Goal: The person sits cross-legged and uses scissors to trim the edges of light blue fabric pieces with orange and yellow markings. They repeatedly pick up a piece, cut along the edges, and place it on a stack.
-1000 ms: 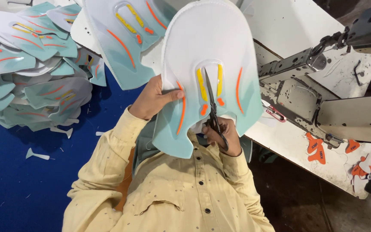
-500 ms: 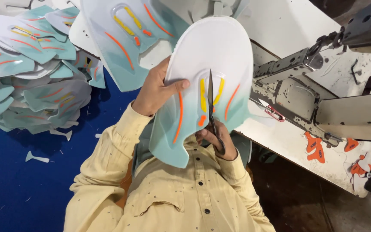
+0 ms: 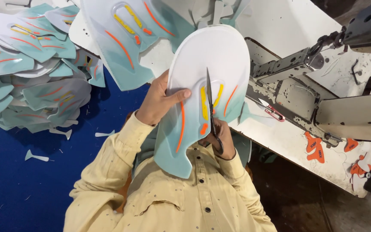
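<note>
So the left hand is gripping a white and teal cut piece by its left edge, thumb lying across the front, fingers wrapped behind; the piece is standing upright in front of the chest, with orange and yellow stripes showing on it; the right hand is sitting mostly hidden behind the lower right part of the piece, closed around the handles of black scissors; the blades are pointing straight up, lying over the face of the piece right between the yellow stripes, and they're looking nearly closed

No real containers here; more of the same pieces are lying loose in a big pile on the blue floor off to the left, with a few small white offcuts scattered near it; another piece is hanging over the edge of the white table just above the held one; a sewing machine is sitting on the right, with orange scraps lying on the table below it
</note>
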